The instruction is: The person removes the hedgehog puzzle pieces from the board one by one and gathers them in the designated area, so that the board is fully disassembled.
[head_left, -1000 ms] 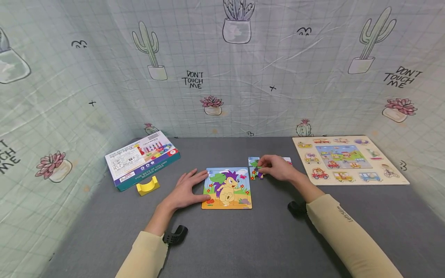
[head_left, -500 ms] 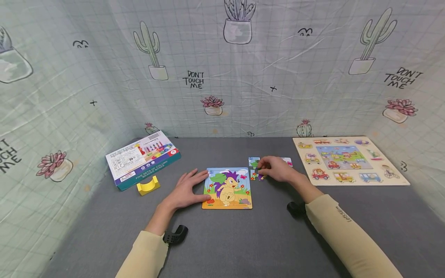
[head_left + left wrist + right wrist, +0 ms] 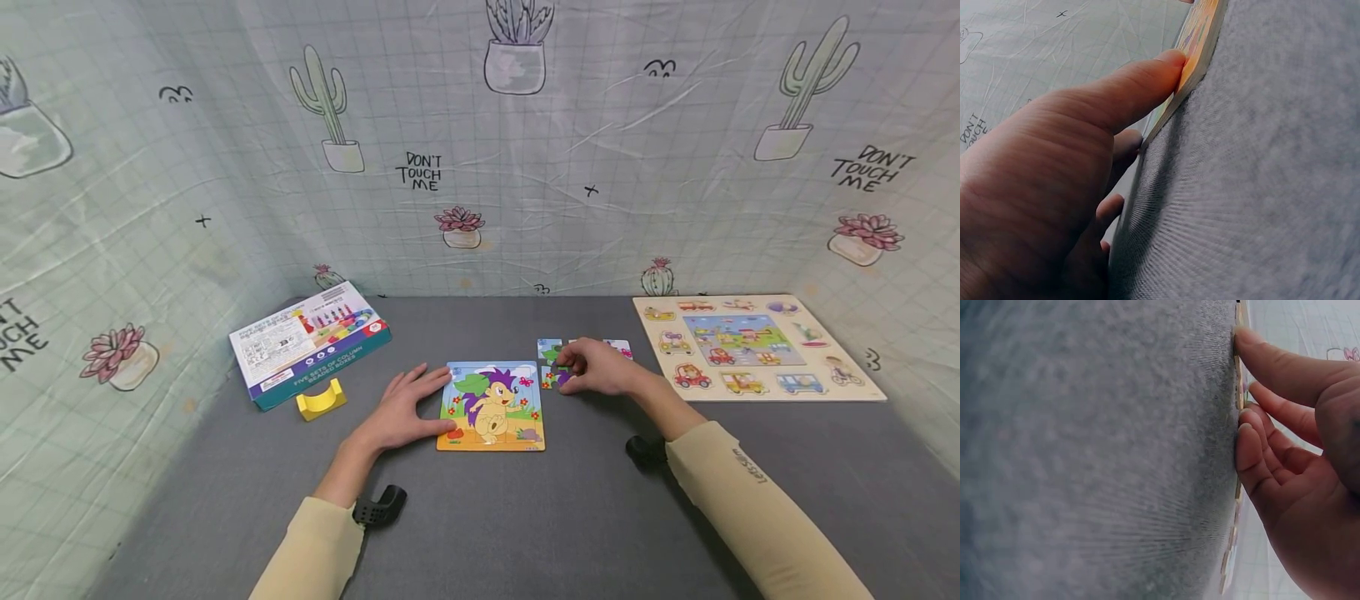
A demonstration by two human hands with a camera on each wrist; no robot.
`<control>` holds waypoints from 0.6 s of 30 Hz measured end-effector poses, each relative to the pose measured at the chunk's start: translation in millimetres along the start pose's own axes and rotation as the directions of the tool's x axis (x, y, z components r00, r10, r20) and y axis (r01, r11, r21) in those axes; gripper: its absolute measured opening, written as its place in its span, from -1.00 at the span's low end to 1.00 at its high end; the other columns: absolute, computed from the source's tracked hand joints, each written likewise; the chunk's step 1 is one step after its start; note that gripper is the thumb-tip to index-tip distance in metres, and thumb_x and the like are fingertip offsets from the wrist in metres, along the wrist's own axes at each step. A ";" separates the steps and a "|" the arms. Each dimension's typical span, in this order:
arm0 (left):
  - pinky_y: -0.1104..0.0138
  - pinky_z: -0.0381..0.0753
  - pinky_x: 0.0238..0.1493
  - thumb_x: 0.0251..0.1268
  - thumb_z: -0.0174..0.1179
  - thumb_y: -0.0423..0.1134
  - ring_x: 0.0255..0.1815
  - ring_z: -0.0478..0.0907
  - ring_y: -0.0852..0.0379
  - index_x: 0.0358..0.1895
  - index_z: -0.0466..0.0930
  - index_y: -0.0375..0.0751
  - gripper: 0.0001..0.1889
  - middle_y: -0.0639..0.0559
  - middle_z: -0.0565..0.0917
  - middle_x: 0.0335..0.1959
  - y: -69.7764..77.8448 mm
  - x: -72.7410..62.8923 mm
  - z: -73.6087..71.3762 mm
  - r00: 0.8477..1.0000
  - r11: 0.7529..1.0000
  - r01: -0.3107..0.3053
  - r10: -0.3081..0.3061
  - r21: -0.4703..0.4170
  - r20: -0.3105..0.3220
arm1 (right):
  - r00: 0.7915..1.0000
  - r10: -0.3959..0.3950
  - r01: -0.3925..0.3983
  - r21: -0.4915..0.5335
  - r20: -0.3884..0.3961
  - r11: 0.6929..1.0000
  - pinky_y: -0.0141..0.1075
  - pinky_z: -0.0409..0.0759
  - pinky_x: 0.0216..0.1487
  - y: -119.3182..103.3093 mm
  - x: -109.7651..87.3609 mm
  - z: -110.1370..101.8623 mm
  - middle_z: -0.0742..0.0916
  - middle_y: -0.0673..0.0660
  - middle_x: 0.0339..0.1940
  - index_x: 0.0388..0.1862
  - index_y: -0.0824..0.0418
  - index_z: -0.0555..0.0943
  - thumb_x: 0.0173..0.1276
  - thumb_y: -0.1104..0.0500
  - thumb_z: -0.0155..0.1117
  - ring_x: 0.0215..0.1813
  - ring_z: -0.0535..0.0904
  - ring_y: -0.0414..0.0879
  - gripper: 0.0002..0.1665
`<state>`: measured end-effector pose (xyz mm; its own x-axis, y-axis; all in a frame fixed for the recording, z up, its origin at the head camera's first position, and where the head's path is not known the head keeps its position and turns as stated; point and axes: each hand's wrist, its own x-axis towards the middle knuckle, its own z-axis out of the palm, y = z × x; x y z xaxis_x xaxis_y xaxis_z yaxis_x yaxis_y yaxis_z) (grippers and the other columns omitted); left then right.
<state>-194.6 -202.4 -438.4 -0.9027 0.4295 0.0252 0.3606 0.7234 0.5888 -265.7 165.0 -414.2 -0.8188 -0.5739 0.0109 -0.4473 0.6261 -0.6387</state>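
My left hand rests with spread fingers at the left edge of a square hedgehog jigsaw puzzle. Its thumb lies on the orange lower corner, as the left wrist view shows. To the right of that board, my right hand pinches a small puzzle piece with purple on it, low at the table. This piece sits against a red-flower piece, below a piece with a green leaf. Another piece with pink on it shows behind the knuckles; the hand hides part of the group.
A wooden vehicle puzzle board lies at the back right. At the back left is a beaded-column box, with a yellow curved block in front of it. A patterned cloth hangs behind the grey table.
My right thumb and fingertips have shifted slightly toward me around the purple piece, which has moved a little with them. The left hand has stayed on the hedgehog puzzle.
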 end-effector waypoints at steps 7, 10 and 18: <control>-0.21 -0.26 0.50 0.15 0.39 0.19 0.61 -0.10 -0.20 0.53 0.33 -0.09 -0.10 -0.06 0.29 0.54 0.3 0.3 0.2 1.000 1.000 0.009 -0.009 0.003 0.000 | 1.000 -0.002 0.002 -0.002 -0.010 1.000 -0.09 0.55 -0.03 0.4 -2.0 0.0 0.67 0.15 -0.20 -0.06 0.38 0.65 0.17 0.27 0.57 -0.14 0.55 0.00 -0.60; -0.21 -0.26 0.51 0.15 0.39 0.19 0.61 -0.10 -0.19 0.53 0.33 -0.09 -0.11 -0.06 0.30 0.54 0.2 0.2 0.3 1.000 1.000 0.007 -0.007 0.003 0.000 | 1.000 0.001 -0.001 -0.005 -0.008 1.000 -0.10 0.54 -0.02 0.4 -2.1 0.0 0.67 0.15 -0.18 -0.05 0.38 0.65 0.19 0.27 0.56 -0.13 0.55 0.01 -0.61; -0.21 -0.25 0.50 0.15 0.40 0.20 0.61 -0.09 -0.20 0.53 0.33 -0.10 -0.10 -0.07 0.30 0.54 0.2 -0.3 0.1 1.000 1.000 0.008 -0.008 0.009 0.000 | 1.000 0.007 -0.007 -0.006 -0.011 1.000 -0.12 0.54 -0.04 0.4 -1.1 0.7 0.66 0.14 -0.19 -0.06 0.37 0.65 0.19 0.28 0.56 -0.13 0.54 0.01 -0.62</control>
<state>-194.2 -202.3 -438.4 -0.9056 0.4236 0.0201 0.3553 0.7320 0.5813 -264.7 165.5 -415.0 -0.8258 -0.5638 0.0154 -0.4441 0.6331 -0.6341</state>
